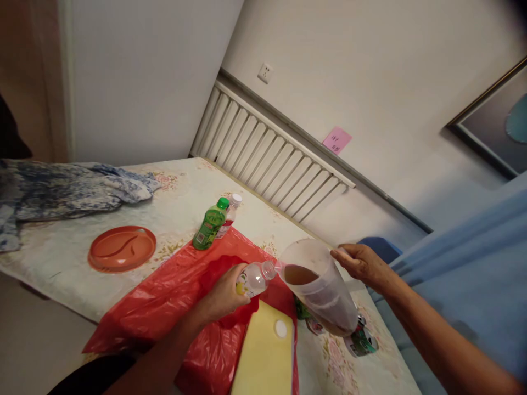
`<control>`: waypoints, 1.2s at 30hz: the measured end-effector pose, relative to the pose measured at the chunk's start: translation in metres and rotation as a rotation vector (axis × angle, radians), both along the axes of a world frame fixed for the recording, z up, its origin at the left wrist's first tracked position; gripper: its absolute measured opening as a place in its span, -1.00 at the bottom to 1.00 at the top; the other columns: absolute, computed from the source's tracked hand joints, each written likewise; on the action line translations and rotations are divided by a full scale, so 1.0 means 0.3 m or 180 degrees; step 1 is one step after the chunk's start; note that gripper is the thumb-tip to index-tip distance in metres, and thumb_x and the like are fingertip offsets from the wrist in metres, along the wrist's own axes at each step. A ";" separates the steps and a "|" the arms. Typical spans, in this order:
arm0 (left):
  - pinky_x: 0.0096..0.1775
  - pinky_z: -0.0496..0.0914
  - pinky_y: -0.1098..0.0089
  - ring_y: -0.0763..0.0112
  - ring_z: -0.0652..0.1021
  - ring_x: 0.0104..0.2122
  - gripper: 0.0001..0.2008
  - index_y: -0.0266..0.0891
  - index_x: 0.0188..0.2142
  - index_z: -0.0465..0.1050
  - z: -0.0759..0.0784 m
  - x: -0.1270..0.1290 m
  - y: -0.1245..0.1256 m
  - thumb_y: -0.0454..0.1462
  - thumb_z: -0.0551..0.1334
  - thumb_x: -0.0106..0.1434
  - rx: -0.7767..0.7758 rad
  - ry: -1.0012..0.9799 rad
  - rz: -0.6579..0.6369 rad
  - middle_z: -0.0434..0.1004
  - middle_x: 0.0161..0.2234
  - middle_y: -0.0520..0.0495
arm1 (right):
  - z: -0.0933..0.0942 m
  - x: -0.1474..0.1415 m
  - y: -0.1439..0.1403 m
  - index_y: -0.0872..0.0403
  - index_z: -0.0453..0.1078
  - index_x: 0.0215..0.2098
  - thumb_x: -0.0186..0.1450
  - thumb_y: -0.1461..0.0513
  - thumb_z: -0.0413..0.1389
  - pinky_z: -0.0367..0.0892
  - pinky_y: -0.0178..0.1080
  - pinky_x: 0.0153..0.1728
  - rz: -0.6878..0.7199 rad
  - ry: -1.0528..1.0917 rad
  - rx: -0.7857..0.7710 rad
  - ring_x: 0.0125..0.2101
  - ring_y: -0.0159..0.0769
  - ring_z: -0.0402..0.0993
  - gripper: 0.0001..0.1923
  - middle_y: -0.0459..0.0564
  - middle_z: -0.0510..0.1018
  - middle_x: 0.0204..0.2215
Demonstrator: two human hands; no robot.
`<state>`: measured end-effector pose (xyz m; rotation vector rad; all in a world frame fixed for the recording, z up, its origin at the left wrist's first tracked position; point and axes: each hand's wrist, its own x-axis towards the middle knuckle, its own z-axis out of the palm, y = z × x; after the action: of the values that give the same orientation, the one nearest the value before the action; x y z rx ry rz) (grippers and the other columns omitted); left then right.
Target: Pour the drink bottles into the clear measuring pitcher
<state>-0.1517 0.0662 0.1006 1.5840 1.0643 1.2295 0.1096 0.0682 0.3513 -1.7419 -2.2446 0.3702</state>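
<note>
- Clear plastic pitcher [325, 291]: tilted, brown liquid inside, handle held by right hand [362, 263].
- Small clear bottle [256, 277]: uncapped, lying sideways in left hand [224, 296], mouth at pitcher rim.

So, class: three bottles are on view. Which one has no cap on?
The clear bottle in the left hand; the green bottle and its neighbour are capped.
</note>
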 end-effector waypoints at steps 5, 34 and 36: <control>-0.04 0.38 0.33 0.25 0.51 -0.04 -0.34 -0.19 0.07 0.29 0.000 0.001 0.000 -0.43 0.29 -0.09 0.0001 -0.0018 -0.0051 0.48 0.01 -0.12 | 0.012 -0.013 0.004 0.03 0.07 -0.65 0.24 -0.17 0.03 -0.08 -0.33 -0.62 0.0056 -0.0172 0.0044 -0.62 -0.46 -0.03 -0.44 -0.21 0.06 -0.68; -0.01 0.37 0.35 0.26 0.50 -0.01 -0.33 -0.16 0.07 0.30 0.000 0.006 0.000 -0.42 0.31 -0.09 0.0021 0.0133 -0.0029 0.48 0.02 -0.09 | 0.051 -0.034 -0.003 0.03 0.04 -0.62 0.24 -0.21 -0.04 -0.06 -0.33 -0.61 0.0130 -0.0600 0.0001 -0.60 -0.45 -0.03 -0.44 -0.20 0.05 -0.66; -0.02 0.37 0.35 0.26 0.51 -0.02 -0.34 -0.16 0.07 0.30 0.001 0.006 -0.001 -0.42 0.31 -0.09 0.0049 0.0113 -0.0029 0.49 0.01 -0.09 | 0.053 -0.038 -0.004 0.03 0.03 -0.63 0.24 -0.21 -0.04 -0.07 -0.33 -0.61 0.0150 -0.0603 0.0015 -0.60 -0.45 -0.04 -0.43 -0.20 0.04 -0.66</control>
<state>-0.1499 0.0658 0.1009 1.6261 1.0713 1.2104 0.0982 0.0668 0.3673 -1.7921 -2.4176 0.2169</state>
